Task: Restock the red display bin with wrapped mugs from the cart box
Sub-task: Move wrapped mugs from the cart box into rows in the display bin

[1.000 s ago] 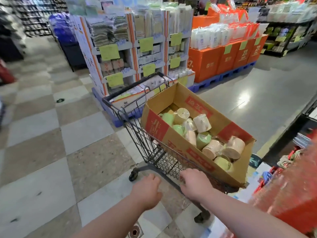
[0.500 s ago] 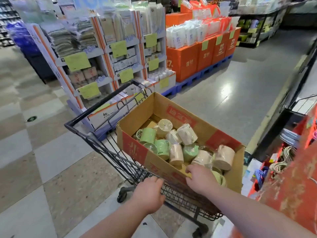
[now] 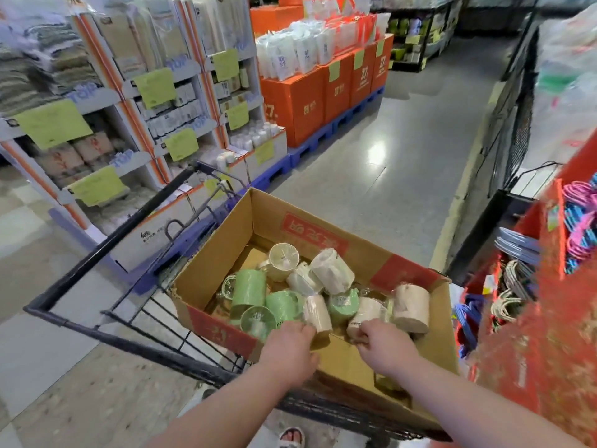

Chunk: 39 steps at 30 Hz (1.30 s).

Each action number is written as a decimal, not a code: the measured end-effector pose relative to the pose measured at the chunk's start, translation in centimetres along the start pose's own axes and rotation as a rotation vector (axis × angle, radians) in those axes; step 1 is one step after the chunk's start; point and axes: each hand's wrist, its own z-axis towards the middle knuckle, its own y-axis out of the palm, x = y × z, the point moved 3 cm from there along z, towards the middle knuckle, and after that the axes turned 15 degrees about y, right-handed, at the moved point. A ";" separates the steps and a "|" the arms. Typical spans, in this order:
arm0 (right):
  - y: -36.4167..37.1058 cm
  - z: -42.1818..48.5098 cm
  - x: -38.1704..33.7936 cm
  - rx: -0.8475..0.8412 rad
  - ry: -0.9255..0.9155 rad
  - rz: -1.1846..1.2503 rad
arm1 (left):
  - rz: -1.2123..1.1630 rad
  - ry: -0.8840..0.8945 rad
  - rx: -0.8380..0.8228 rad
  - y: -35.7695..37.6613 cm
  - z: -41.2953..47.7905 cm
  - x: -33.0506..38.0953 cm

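- A brown cardboard box with red printed panels [image 3: 323, 227] is sitting across the basket of a black wire shopping cart [image 3: 106, 253] in a shop aisle.
- Inside the box, clear-wrapped mugs [image 3: 332, 276], some green and some cream, are lying jumbled together, most of them on their sides.
- The left hand [image 3: 290, 347] is reaching over the near wall of the box, just beside a green wrapped mug [image 3: 284, 305]. Its fingers are hiding behind the back of the hand, so I cannot tell whether they are spreading or closing.
- The right hand [image 3: 386, 345] is reaching in next to it, its fingers [image 3: 361, 336] curling round the lower end of a cream wrapped mug [image 3: 366, 313].
- The red display bin [image 3: 533, 334] is standing just to the right of the cart, blurred, with coiled coloured bundles [image 3: 578, 227] lying in its compartments.
- Beyond the cart, orange cartons [image 3: 297, 101] are standing on a blue pallet [image 3: 326, 137].
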 end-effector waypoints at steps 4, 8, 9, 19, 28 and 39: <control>0.3 3.0 -1.5 -0.047 0.053 0.004 | -0.060 0.004 -0.007 -0.9 2.7 -3.5; 1.6 6.1 -3.3 -0.126 0.110 -0.003 | -0.086 0.003 -0.081 -0.4 5.4 -7.9; 2.0 6.7 -3.6 -0.144 0.119 -0.013 | -0.098 0.000 -0.093 -0.2 6.0 -8.9; 5.6 11.9 -6.8 -0.238 0.173 -0.003 | -0.180 0.022 -0.156 2.9 11.2 -13.0; 9.2 14.7 -8.3 -0.274 0.246 0.082 | -0.169 -0.030 -0.152 4.9 14.2 -15.1; 11.3 15.2 -8.0 -0.207 0.346 0.309 | -0.078 -0.080 -0.213 6.5 15.5 -14.9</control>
